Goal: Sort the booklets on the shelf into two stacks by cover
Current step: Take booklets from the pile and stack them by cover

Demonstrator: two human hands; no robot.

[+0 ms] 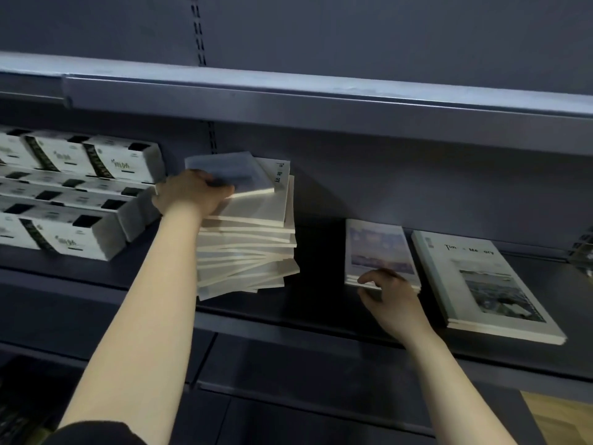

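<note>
Mid-sort: the left hand (194, 192) grips the bluish top booklet (239, 171) on the tall mixed pile (247, 252), at the left of the shelf (321, 305). The right hand (393, 295) rests curled on the near edge of the sky-cover stack (378, 248); I cannot tell whether it pinches. Next, the booklet probably goes right onto that stack, not the photo-cover stack (481, 284).

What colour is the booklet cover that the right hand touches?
Pale purple booklet cover, a hazy sky scene; head view.

The left hand (189, 194) and right hand (394, 300) are bare, as are both forearms. A black sleeve (99, 434) ends above the left elbow.
</note>
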